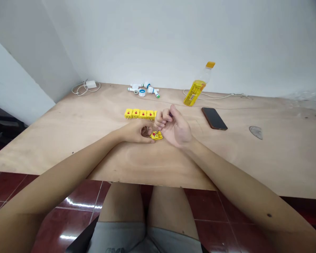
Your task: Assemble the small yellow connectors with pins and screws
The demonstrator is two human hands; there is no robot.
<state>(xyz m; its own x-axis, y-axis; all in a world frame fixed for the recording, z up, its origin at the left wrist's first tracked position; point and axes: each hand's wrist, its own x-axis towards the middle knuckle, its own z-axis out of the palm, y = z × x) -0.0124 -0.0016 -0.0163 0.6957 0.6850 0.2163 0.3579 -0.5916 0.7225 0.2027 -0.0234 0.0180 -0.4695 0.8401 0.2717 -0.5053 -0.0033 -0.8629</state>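
Observation:
My left hand (137,131) rests on the wooden table, its thumb and fingers closed around the edge of a small yellow plastic piece (159,136) with a red round spot. Close beside it, my right hand (177,128) is turned palm up with curled fingers. A bit of a thin dark tool shows between those fingers, and a slender tip seems to reach the yellow piece; most of it is hidden, so its kind is unclear. Behind both hands stands a row of several yellow blocks (139,114) with red spots, its right end covered by my right hand.
White fittings (150,90) with blue and green ends lie near the wall. A tilted-looking drink bottle (195,92) stands at the back, with a white cable behind it. A phone (214,118) and a clear flat piece (256,132) lie right; a white charger (90,84) sits back left.

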